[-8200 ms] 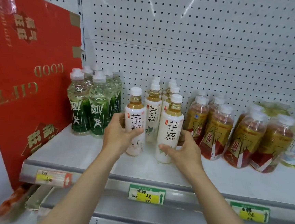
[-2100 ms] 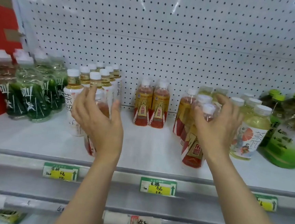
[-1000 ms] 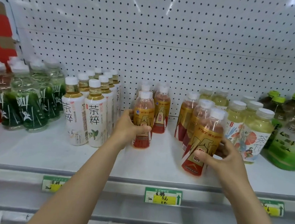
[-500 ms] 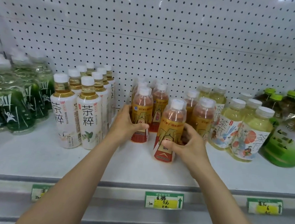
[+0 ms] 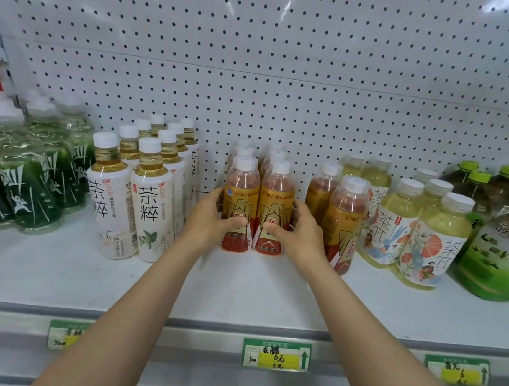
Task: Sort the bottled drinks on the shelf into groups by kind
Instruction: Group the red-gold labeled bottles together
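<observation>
Two gold-and-red energy drink bottles stand side by side at the front of a double row in the shelf's middle. My left hand (image 5: 211,219) grips the left front bottle (image 5: 240,194). My right hand (image 5: 297,232) grips the right front bottle (image 5: 275,199). Two more bottles of the same kind (image 5: 341,219) stand just to the right, apart from the row. White-labelled tea bottles (image 5: 151,199) are grouped on the left, dark green bottles (image 5: 26,179) at the far left. Pale yellow floral-label bottles (image 5: 427,238) and green-capped bottles (image 5: 495,244) stand on the right.
The white shelf (image 5: 238,290) has bare surface along its front. A white pegboard (image 5: 273,71) backs it. Price tags (image 5: 276,354) hang on the front rail. A red box edge shows at the far left.
My right hand carried its gold-and-red bottle leftward and set it beside the bottle in my left hand. Both front bottles now stand together ahead of the row.
</observation>
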A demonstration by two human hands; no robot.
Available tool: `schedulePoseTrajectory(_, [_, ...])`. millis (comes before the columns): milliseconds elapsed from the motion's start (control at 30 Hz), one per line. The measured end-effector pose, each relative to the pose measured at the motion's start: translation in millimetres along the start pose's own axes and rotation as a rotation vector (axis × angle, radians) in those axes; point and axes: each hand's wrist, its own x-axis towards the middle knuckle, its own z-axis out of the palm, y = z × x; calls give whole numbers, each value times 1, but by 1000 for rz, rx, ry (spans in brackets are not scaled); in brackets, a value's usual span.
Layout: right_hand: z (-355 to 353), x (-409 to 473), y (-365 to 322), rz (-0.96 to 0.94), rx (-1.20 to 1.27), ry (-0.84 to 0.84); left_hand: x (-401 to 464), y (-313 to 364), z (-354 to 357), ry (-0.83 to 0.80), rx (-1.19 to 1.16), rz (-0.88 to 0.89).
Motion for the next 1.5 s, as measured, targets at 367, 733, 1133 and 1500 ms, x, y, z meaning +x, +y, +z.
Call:
schedulePoseTrajectory(367, [-70, -34, 6, -82, -149, 568, -23, 73, 46, 326, -21, 441])
schedulePoseTrajectory(733, [-126, -50, 59, 92, -92, 363, 6, 103, 130, -66, 17, 274])
schedulePoseTrajectory(1133, [-158, -64, 78, 84, 125, 172, 9, 99, 155, 73, 63, 132])
schedulePoseTrajectory(1500, [-157, -63, 81, 125, 138, 228, -6, 80, 131, -418, -252, 67])
